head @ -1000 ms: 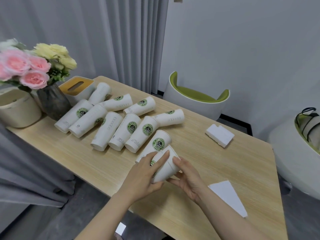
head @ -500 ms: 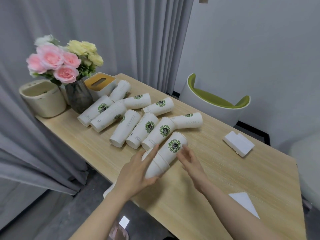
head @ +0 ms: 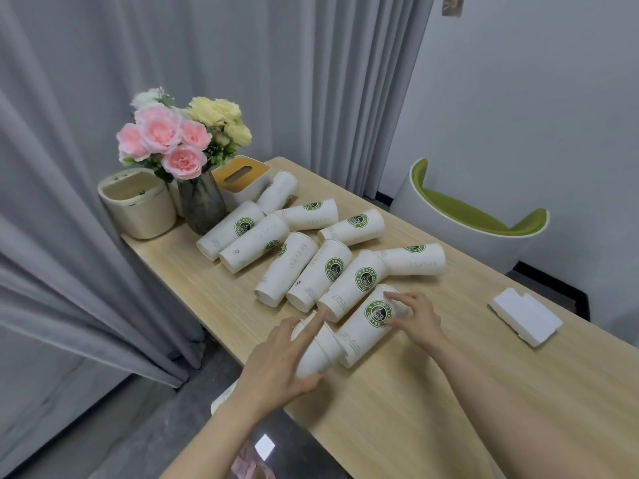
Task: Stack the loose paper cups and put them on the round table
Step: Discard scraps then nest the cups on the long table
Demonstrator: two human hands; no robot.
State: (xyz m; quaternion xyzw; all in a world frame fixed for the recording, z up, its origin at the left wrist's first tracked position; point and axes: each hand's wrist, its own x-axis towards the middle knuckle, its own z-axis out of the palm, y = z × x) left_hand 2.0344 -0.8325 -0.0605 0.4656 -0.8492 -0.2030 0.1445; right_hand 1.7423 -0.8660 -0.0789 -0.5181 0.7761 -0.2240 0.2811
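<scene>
Near the table's (head: 415, 392) front edge, left hand (head: 276, 361) grips the nested cups (head: 316, 347), right hand (head: 415, 314) clasps the logo cup (head: 370, 323) — nesting underway, next needs pushing home.

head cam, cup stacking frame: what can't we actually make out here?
- Nested cups: how many are in the stack is unclear; the left hand covers its near end.
- Cup under the right hand: the fingers hide its far end.
- Round table: not in the head view.
- Chair: base hidden behind the table.
</scene>
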